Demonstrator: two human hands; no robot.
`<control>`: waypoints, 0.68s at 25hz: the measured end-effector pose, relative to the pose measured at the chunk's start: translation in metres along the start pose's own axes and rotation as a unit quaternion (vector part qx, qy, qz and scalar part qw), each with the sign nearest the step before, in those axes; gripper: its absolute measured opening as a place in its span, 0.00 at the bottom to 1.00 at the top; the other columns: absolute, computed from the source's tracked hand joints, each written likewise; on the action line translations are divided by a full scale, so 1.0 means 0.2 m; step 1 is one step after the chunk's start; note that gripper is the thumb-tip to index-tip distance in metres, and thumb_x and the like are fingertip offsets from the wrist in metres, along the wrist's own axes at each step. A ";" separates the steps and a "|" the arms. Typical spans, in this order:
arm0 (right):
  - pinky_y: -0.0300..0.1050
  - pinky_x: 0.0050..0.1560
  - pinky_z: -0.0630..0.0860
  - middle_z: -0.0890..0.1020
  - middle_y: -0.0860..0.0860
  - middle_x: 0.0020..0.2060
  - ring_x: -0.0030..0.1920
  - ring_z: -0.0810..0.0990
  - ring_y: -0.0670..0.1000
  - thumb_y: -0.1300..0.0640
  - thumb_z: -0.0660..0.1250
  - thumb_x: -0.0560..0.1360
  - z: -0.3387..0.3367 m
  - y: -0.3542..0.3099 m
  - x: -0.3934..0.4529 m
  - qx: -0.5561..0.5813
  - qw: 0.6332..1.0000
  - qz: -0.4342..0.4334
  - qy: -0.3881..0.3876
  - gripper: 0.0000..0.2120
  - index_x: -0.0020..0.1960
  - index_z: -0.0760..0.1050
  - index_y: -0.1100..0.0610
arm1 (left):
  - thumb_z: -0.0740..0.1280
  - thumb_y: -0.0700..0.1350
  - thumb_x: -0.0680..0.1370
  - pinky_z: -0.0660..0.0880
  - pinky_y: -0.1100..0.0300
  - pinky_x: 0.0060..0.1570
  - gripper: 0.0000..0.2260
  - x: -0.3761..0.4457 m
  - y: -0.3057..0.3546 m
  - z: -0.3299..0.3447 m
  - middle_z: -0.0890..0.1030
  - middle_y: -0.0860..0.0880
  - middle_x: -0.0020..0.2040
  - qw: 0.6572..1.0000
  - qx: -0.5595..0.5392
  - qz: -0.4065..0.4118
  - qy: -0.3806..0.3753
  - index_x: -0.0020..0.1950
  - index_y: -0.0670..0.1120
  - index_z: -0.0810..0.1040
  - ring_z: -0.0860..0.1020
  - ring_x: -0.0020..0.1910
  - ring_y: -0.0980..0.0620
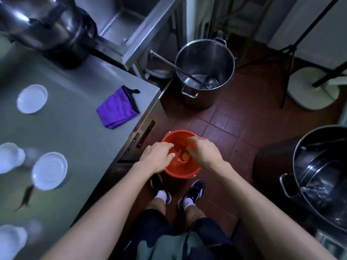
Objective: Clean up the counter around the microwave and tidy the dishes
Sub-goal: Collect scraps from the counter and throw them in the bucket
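Bucket: round orange plastic bucket (181,154) stood on the red-tiled floor (234,132) just beside the front of the steel counter (75,137); orange food scraps (185,158) seen inside.
Left hand (156,156): held over the bucket's mouth, fingers loosely bent downward, nothing gripped.
Right hand (203,152): held over the bucket opposite the left, fingers relaxed and spread, nothing seen held.
Step in hand: scraps judged to be shed or brushed off into the bucket.
Dishes: two round white plates (32,98) (49,170) and blurred white items left on the counter, well apart.
Cloth: folded purple cloth (117,109) lying near the counter's edge, untouched.
Residue: dark scrap (26,195) left beside the nearer plate.
Next move: hands to be lifted to the counter; plates to be gathered, cloth taken for wiping.
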State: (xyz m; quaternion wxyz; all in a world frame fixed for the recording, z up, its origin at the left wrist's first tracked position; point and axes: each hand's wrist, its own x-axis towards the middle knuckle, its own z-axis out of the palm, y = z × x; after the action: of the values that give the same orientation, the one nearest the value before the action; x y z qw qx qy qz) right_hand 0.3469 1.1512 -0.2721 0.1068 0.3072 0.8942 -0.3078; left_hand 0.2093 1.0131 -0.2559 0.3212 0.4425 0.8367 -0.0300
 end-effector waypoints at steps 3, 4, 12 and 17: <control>0.53 0.58 0.76 0.79 0.50 0.64 0.62 0.78 0.56 0.51 0.65 0.77 -0.08 -0.16 -0.01 -0.024 0.998 -0.052 0.014 0.18 0.67 0.75 0.52 | 0.60 0.57 0.81 0.68 0.47 0.69 0.22 -0.11 -0.08 -0.10 0.72 0.52 0.73 0.999 -0.001 -0.013 0.037 0.74 0.53 0.68 0.70 0.71 0.47; 0.55 0.59 0.76 0.78 0.50 0.65 0.63 0.78 0.56 0.51 0.64 0.77 -0.11 -0.22 -0.01 -0.030 0.997 -0.066 0.018 0.19 0.67 0.74 0.52 | 0.60 0.57 0.81 0.68 0.47 0.69 0.22 -0.15 -0.11 -0.13 0.72 0.52 0.73 0.998 -0.003 -0.019 0.054 0.74 0.53 0.68 0.70 0.71 0.47; 0.56 0.57 0.77 0.78 0.49 0.64 0.64 0.77 0.57 0.52 0.64 0.77 -0.03 -0.58 -0.15 -0.033 0.991 -0.126 0.027 0.19 0.67 0.74 0.52 | 0.61 0.57 0.80 0.67 0.49 0.68 0.22 -0.55 -0.40 -0.10 0.72 0.52 0.73 0.992 -0.029 -0.072 0.100 0.74 0.55 0.68 0.71 0.71 0.46; 0.55 0.56 0.79 0.80 0.50 0.63 0.62 0.79 0.57 0.54 0.65 0.76 0.17 -0.83 -0.42 -0.067 0.983 -0.167 0.021 0.18 0.65 0.75 0.54 | 0.60 0.57 0.81 0.68 0.49 0.67 0.22 -0.98 -0.69 0.05 0.72 0.51 0.72 0.985 -0.039 -0.109 0.124 0.74 0.54 0.67 0.71 0.70 0.45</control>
State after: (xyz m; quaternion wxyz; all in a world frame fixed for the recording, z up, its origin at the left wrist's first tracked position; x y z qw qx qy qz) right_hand 0.3113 0.9858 -0.1853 0.0554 0.1519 0.9534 -0.2547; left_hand 0.1892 0.7845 -0.1851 0.2269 0.3359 0.9139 0.0229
